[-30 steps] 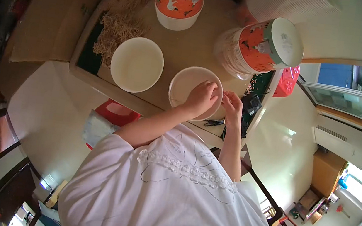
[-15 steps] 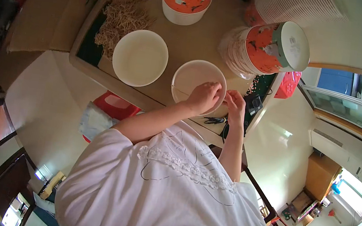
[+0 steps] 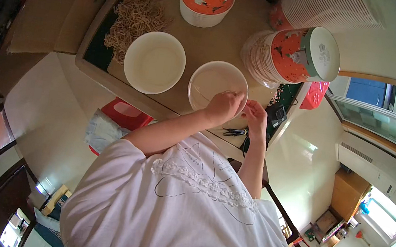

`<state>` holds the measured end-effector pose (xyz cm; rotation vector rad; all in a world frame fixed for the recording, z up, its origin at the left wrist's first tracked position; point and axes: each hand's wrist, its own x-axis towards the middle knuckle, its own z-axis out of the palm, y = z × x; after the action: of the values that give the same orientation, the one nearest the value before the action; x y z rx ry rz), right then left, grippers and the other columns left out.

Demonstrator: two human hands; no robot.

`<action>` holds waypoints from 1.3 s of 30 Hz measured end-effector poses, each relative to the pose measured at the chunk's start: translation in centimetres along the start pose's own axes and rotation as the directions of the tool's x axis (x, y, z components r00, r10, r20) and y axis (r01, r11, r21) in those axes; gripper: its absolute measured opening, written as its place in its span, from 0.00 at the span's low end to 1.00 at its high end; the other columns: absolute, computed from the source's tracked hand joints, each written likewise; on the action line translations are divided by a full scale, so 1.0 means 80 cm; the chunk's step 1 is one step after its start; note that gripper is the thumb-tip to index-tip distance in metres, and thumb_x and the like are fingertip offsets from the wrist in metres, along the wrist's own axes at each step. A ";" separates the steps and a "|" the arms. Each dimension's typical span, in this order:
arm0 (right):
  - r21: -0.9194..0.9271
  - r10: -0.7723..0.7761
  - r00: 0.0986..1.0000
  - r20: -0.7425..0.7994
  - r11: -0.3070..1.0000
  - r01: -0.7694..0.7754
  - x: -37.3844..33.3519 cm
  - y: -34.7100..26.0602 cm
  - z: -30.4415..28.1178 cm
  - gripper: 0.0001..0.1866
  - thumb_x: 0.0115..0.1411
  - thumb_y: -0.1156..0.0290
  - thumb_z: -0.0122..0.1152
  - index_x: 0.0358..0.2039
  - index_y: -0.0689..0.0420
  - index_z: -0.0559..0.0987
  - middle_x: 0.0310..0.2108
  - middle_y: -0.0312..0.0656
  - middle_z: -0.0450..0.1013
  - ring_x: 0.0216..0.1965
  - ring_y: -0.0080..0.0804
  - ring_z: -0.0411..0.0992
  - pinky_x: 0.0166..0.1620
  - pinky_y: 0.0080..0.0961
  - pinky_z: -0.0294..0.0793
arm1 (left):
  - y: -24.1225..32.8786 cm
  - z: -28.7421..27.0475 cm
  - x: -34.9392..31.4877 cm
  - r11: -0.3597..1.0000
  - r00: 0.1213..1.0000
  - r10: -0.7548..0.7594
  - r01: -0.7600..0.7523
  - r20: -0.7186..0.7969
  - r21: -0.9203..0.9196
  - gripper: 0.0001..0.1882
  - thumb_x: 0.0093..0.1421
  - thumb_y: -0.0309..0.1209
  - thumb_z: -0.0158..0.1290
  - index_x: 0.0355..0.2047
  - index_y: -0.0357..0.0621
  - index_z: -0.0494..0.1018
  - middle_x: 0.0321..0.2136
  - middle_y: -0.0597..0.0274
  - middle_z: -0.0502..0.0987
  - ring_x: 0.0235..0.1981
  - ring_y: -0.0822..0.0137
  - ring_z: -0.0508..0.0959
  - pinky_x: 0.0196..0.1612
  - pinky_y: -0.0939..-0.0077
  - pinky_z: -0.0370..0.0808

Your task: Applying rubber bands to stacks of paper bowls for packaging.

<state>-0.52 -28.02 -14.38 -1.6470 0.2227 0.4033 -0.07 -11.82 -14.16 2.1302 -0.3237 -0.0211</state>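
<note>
Head view: hands (image 3: 225, 108) close together at bowl (image 3: 211, 78); grip obscured, cannot tell whether clamped.

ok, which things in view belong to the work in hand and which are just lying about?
In the work:
white bowl, left hand over its right side, right hand by its rim
probably the second white bowl and orange-and-green tubs

Seemingly just lying about:
black cable
black device
cardboard box
tan strands, though unsure
</note>
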 end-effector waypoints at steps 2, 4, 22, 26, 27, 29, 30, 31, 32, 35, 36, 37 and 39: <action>0.026 0.018 1.000 -0.005 0.999 -0.018 -0.006 -0.014 0.008 0.06 0.58 0.77 0.54 0.35 0.62 0.76 0.30 0.35 0.74 0.28 0.18 0.69 0.31 0.15 0.68 | -0.003 -0.001 0.000 0.995 0.996 -0.092 0.093 0.019 -0.045 0.06 0.57 0.29 0.46 0.31 0.40 0.65 0.24 0.48 0.74 0.28 0.48 0.76 0.31 0.55 0.72; 0.025 0.057 0.998 -0.041 0.998 -0.056 -0.015 -0.026 0.014 0.05 0.57 0.77 0.54 0.33 0.62 0.76 0.27 0.35 0.74 0.25 0.18 0.68 0.29 0.15 0.67 | -0.012 0.004 0.000 0.957 0.976 -0.216 0.219 0.038 -0.192 0.05 0.59 0.27 0.44 0.33 0.39 0.63 0.24 0.46 0.75 0.26 0.45 0.76 0.29 0.53 0.72; -0.213 0.023 0.983 -0.181 0.975 -0.062 -0.024 -0.008 0.007 0.06 0.55 0.74 0.59 0.33 0.62 0.77 0.24 0.35 0.74 0.25 0.17 0.68 0.31 0.15 0.67 | -0.010 0.006 -0.010 0.963 0.989 -0.149 0.140 -0.023 -0.230 0.15 0.52 0.25 0.51 0.42 0.42 0.65 0.30 0.51 0.76 0.32 0.52 0.78 0.35 0.63 0.75; -0.477 -0.219 0.939 -0.263 0.876 0.071 -0.032 -0.024 0.016 0.06 0.52 0.76 0.60 0.33 0.58 0.78 0.29 0.38 0.73 0.29 0.25 0.69 0.35 0.21 0.69 | -0.010 0.000 -0.008 0.948 0.972 -0.224 0.235 0.076 -0.214 0.14 0.51 0.25 0.52 0.39 0.41 0.66 0.30 0.50 0.76 0.32 0.53 0.78 0.35 0.62 0.74; -0.588 -0.413 0.870 -0.270 0.786 0.191 -0.034 -0.036 0.018 0.07 0.51 0.77 0.60 0.33 0.57 0.78 0.31 0.40 0.72 0.32 0.28 0.70 0.37 0.23 0.69 | -0.009 -0.002 -0.008 0.949 0.969 -0.226 0.241 0.095 -0.204 0.12 0.52 0.25 0.51 0.38 0.41 0.66 0.31 0.49 0.76 0.32 0.52 0.78 0.35 0.61 0.74; -0.552 -0.389 0.883 -0.263 0.811 0.193 -0.032 -0.066 0.021 0.09 0.50 0.78 0.59 0.34 0.57 0.77 0.34 0.42 0.70 0.35 0.33 0.69 0.39 0.26 0.69 | -0.009 -0.003 -0.008 0.951 0.968 -0.222 0.241 0.115 -0.196 0.11 0.52 0.25 0.50 0.37 0.40 0.66 0.31 0.49 0.76 0.32 0.51 0.78 0.35 0.61 0.74; -0.615 -0.444 0.877 -0.186 0.748 0.249 -0.026 -0.076 0.021 0.09 0.50 0.78 0.59 0.34 0.57 0.77 0.34 0.42 0.70 0.35 0.35 0.69 0.40 0.27 0.69 | -0.013 0.000 -0.008 0.948 0.968 -0.227 0.245 0.108 -0.203 0.09 0.53 0.26 0.48 0.36 0.40 0.67 0.30 0.48 0.76 0.32 0.51 0.78 0.35 0.60 0.74; -0.669 -0.492 0.865 -0.104 0.678 0.305 -0.018 -0.085 0.021 0.09 0.50 0.78 0.59 0.34 0.57 0.77 0.33 0.43 0.70 0.35 0.37 0.70 0.40 0.28 0.69 | -0.012 -0.001 -0.006 0.946 0.967 -0.232 0.249 0.102 -0.208 0.09 0.53 0.26 0.47 0.35 0.40 0.67 0.29 0.48 0.76 0.32 0.50 0.77 0.35 0.59 0.73; -0.723 -0.546 0.836 -0.046 0.596 0.349 -0.011 -0.091 0.021 0.09 0.49 0.79 0.59 0.32 0.57 0.77 0.32 0.44 0.70 0.36 0.41 0.69 0.41 0.31 0.69 | -0.011 -0.003 -0.006 0.947 0.969 -0.228 0.244 0.099 -0.206 0.09 0.53 0.26 0.47 0.35 0.40 0.67 0.29 0.48 0.76 0.32 0.50 0.77 0.35 0.59 0.73; -0.748 -0.486 0.859 0.163 0.506 0.428 0.003 -0.113 0.023 0.07 0.49 0.78 0.60 0.31 0.58 0.78 0.32 0.43 0.70 0.35 0.38 0.71 0.38 0.30 0.70 | -0.010 -0.009 -0.005 0.962 0.971 -0.234 0.240 0.056 -0.133 0.08 0.53 0.26 0.46 0.34 0.40 0.68 0.28 0.48 0.76 0.32 0.48 0.77 0.36 0.57 0.72; -0.755 -0.522 0.807 0.277 0.400 0.519 0.005 -0.122 0.030 0.07 0.46 0.79 0.60 0.29 0.58 0.77 0.30 0.43 0.70 0.36 0.40 0.70 0.39 0.33 0.70 | -0.014 -0.007 -0.005 0.967 0.970 -0.236 0.240 0.055 -0.090 0.08 0.53 0.27 0.46 0.34 0.40 0.69 0.27 0.47 0.76 0.33 0.48 0.76 0.37 0.56 0.72; -0.765 -0.515 0.779 0.358 0.316 0.561 0.011 -0.119 0.032 0.06 0.46 0.77 0.60 0.28 0.57 0.77 0.30 0.42 0.70 0.36 0.40 0.69 0.40 0.34 0.69 | -0.013 -0.008 -0.004 0.970 0.970 -0.236 0.239 0.057 -0.045 0.08 0.53 0.28 0.46 0.33 0.40 0.69 0.26 0.47 0.76 0.33 0.47 0.76 0.37 0.55 0.72; -0.806 -0.433 0.735 0.522 0.031 0.591 0.023 -0.115 0.040 0.04 0.46 0.68 0.57 0.22 0.51 0.79 0.30 0.40 0.67 0.39 0.38 0.66 0.43 0.33 0.65 | -0.014 -0.014 -0.004 0.971 0.969 -0.230 0.235 0.091 -0.049 0.08 0.54 0.29 0.46 0.33 0.40 0.70 0.26 0.46 0.76 0.32 0.47 0.76 0.37 0.55 0.71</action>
<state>4.19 -23.60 -6.85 -2.7540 -1.0010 -0.0021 0.00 -10.22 -14.49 2.1006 -0.1188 -0.2555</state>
